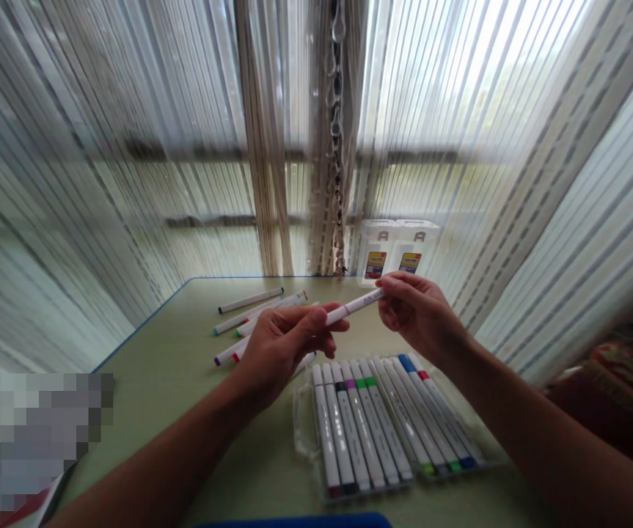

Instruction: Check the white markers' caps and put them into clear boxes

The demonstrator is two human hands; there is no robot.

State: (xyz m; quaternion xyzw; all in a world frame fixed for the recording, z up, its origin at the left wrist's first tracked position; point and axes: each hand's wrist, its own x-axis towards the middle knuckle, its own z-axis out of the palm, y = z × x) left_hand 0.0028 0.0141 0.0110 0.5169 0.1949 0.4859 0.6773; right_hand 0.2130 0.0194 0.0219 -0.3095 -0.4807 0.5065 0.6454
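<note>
Both hands hold one white marker (356, 304) above a pale green table (184, 367). My left hand (283, 348) is closed round its left end. My right hand (418, 312) pinches its right end with the fingertips. Below the hands lies a clear plastic case (305, 433) filled with several white markers (371, 425) that have coloured bands and caps. Several loose markers (250, 312) lie on the table behind my left hand.
Two white boxes (396, 253) with coloured labels stand at the table's far edge against sheer striped curtains (129, 147). A bead chain (338, 147) hangs in the middle. A blue object (294, 522) shows at the near edge. A red patterned item (624, 381) lies at right.
</note>
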